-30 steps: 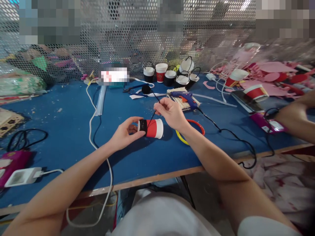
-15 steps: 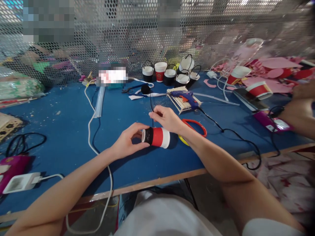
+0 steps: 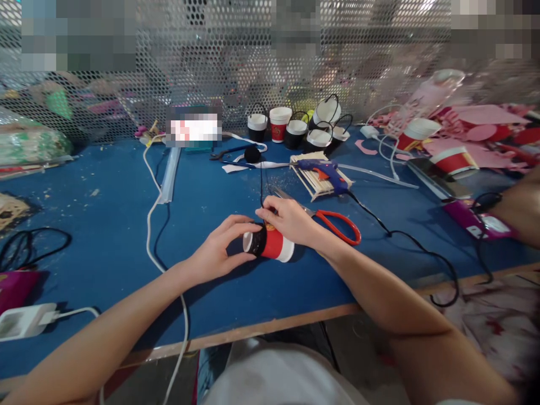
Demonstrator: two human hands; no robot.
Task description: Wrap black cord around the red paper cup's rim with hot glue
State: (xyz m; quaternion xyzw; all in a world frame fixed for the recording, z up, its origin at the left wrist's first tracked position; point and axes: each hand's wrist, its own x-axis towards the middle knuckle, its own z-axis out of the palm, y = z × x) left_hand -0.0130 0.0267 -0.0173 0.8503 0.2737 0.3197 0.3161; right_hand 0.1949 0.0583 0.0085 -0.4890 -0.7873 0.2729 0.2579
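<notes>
A red and white paper cup [image 3: 274, 245] lies on its side over the blue table, with black cord wound around its narrow end. My left hand [image 3: 219, 247] grips that end between thumb and fingers. Above the cup, my right hand [image 3: 287, 219] pinches the black cord [image 3: 261, 183], close against the cup's side. The cord runs back to a small black ball of cord [image 3: 252, 154]. Red-handled scissors [image 3: 337, 225] lie just right of my right hand, their blades partly behind it.
A blue glue gun [image 3: 327, 171] rests on a wooden stick rack [image 3: 314, 188]. Several cups with black handles [image 3: 296, 132] stand by the mesh screen [image 3: 236, 73]. A white cable [image 3: 151, 225] crosses the table at left. Another person's arm [image 3: 523, 211] is at the right edge.
My right hand has come down closer to the cup with the cord. The cup has tilted slightly, and the view has shifted a little.
</notes>
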